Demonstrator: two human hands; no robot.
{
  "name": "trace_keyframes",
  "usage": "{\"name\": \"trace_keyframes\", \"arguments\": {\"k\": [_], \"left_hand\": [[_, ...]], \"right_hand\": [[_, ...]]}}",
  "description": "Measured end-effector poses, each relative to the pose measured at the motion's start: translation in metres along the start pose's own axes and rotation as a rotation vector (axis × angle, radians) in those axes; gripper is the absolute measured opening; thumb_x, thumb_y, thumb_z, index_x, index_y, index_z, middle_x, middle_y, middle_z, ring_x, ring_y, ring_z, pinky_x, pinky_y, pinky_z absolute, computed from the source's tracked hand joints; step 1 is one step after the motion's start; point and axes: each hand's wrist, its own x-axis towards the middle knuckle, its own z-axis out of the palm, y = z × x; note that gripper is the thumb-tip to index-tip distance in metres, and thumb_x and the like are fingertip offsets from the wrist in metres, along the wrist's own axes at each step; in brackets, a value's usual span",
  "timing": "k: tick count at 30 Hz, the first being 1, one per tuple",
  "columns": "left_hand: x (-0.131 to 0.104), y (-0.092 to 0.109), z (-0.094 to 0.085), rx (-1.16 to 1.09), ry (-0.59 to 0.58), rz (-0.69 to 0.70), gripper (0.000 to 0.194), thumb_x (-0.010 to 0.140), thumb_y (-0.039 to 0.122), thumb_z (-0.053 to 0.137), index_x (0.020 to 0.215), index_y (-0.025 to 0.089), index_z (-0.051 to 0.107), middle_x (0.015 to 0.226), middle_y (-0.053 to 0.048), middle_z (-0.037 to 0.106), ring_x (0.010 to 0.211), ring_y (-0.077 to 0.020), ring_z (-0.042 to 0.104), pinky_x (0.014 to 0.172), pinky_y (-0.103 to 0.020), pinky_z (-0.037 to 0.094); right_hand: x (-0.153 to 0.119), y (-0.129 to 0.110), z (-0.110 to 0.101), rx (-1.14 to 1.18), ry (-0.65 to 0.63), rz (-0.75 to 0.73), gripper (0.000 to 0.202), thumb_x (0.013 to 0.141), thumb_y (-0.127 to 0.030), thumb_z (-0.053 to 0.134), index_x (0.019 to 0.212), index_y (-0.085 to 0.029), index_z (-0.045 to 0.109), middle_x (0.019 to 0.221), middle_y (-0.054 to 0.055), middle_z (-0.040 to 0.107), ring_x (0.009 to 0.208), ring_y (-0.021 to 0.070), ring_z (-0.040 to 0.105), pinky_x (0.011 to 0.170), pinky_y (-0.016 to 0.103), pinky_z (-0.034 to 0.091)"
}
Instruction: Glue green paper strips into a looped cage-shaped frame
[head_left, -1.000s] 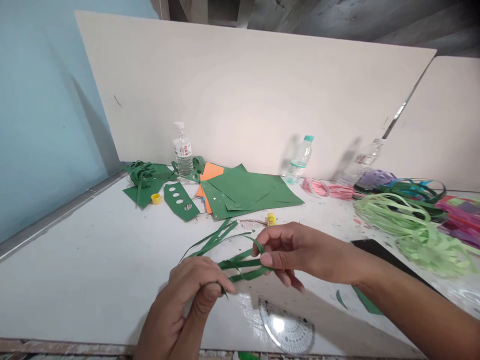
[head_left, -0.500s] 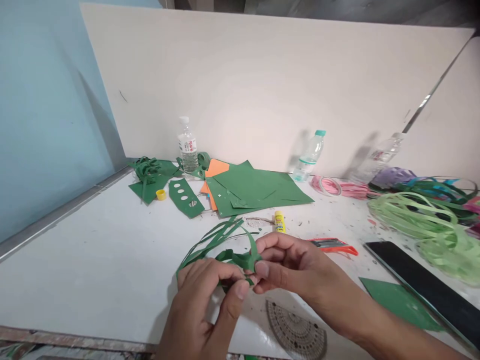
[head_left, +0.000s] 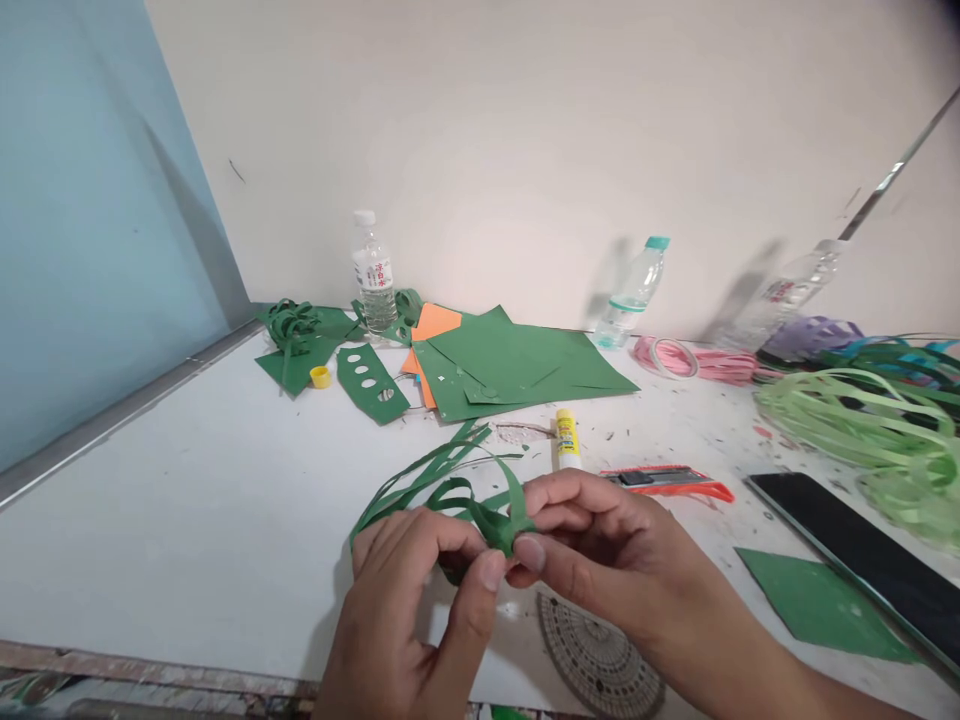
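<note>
Several narrow green paper strips (head_left: 420, 475) curl up and away from my fingers, some looped over. My left hand (head_left: 424, 600) is closed on them from the left, thumb and index finger pinching. From the right, my right hand (head_left: 592, 545) pinches the strips where they fold together, its thumb close to my left thumb. The exact fold between the fingertips is partly hidden. Under my right wrist lies a clear protractor (head_left: 592, 655). Just beyond that hand are a yellow glue stick (head_left: 567, 438) and an orange-red utility knife (head_left: 667, 481).
Green paper sheets (head_left: 525, 370) lie at the back beside a punched green piece (head_left: 370, 384) and a yellow cap (head_left: 320, 377). A water bottle (head_left: 373, 275) and a teal-capped bottle (head_left: 634, 295) stand by the wall. At right are a black phone (head_left: 862, 555) and light green strips (head_left: 847, 410).
My fingertips have drawn closer together around the fold, and the strips' loop stands a little more open. The view has shifted slightly; the other things lie as before.
</note>
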Motion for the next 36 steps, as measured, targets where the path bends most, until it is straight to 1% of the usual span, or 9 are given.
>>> {"name": "trace_keyframes", "arguments": {"k": [5, 12, 17, 23, 29, 33, 36], "left_hand": [[0.0008, 0.0023, -0.0003, -0.003, 0.000, 0.011, 0.018, 0.098, 0.024, 0.057, 0.082, 0.027, 0.063, 0.077, 0.005, 0.065, 0.076, -0.0170, 0.061, 0.082, -0.028, 0.045], [0.0009, 0.0019, 0.0006, -0.009, -0.011, -0.017, 0.020, 0.098, 0.025, 0.057, 0.080, 0.027, 0.063, 0.077, 0.005, 0.065, 0.077, -0.0170, 0.061, 0.082, -0.028, 0.043], [0.0012, 0.0002, 0.0018, 0.002, 0.016, 0.017, 0.018, 0.096, 0.022, 0.060, 0.078, 0.027, 0.062, 0.074, 0.006, 0.064, 0.073, -0.0156, 0.060, 0.083, -0.029, 0.042], [0.0006, 0.0006, 0.0012, 0.023, 0.007, 0.033, 0.018, 0.095, 0.021, 0.061, 0.078, 0.026, 0.061, 0.073, 0.006, 0.062, 0.072, -0.0154, 0.058, 0.081, -0.029, 0.043], [0.0007, 0.0028, 0.0006, 0.060, -0.004, 0.012, 0.020, 0.095, 0.022, 0.060, 0.076, 0.025, 0.061, 0.072, 0.003, 0.062, 0.071, -0.0176, 0.057, 0.082, -0.031, 0.044], [0.0009, 0.0027, 0.0008, 0.059, 0.002, 0.022, 0.019, 0.094, 0.022, 0.061, 0.076, 0.025, 0.061, 0.071, 0.004, 0.060, 0.070, -0.0166, 0.057, 0.081, -0.030, 0.044], [0.0011, 0.0019, 0.0013, 0.078, 0.019, 0.033, 0.019, 0.093, 0.020, 0.061, 0.075, 0.025, 0.059, 0.068, 0.005, 0.057, 0.067, -0.0156, 0.055, 0.081, -0.030, 0.044]], "right_hand": [[0.0006, -0.0046, 0.0029, -0.015, 0.001, 0.013, 0.012, 0.089, -0.027, 0.084, 0.097, -0.024, 0.075, 0.082, -0.004, 0.078, 0.076, 0.0052, 0.071, 0.072, 0.014, 0.054], [0.0007, -0.0068, 0.0054, -0.042, 0.001, -0.001, 0.009, 0.091, -0.026, 0.083, 0.097, -0.024, 0.076, 0.082, -0.004, 0.078, 0.077, 0.0054, 0.069, 0.072, 0.013, 0.054], [-0.0003, -0.0072, 0.0068, -0.048, -0.001, -0.025, 0.008, 0.090, -0.024, 0.083, 0.096, -0.025, 0.076, 0.081, -0.005, 0.078, 0.076, 0.0057, 0.070, 0.072, 0.013, 0.055], [-0.0024, -0.0051, 0.0049, -0.111, 0.039, -0.043, 0.010, 0.090, -0.025, 0.083, 0.097, -0.025, 0.076, 0.082, -0.004, 0.079, 0.077, 0.0066, 0.072, 0.073, 0.014, 0.056], [-0.0048, -0.0050, 0.0052, -0.163, 0.051, -0.053, 0.011, 0.090, -0.028, 0.082, 0.097, -0.025, 0.074, 0.084, -0.002, 0.080, 0.078, 0.0100, 0.074, 0.075, 0.020, 0.059], [-0.0038, -0.0059, 0.0063, -0.207, 0.066, -0.059, 0.011, 0.089, -0.029, 0.082, 0.095, -0.024, 0.074, 0.084, -0.001, 0.080, 0.078, 0.0120, 0.074, 0.074, 0.022, 0.060], [-0.0052, -0.0042, 0.0056, -0.273, 0.067, -0.077, 0.010, 0.090, -0.030, 0.081, 0.097, -0.025, 0.075, 0.087, 0.000, 0.080, 0.081, 0.0144, 0.076, 0.074, 0.023, 0.060]]}}
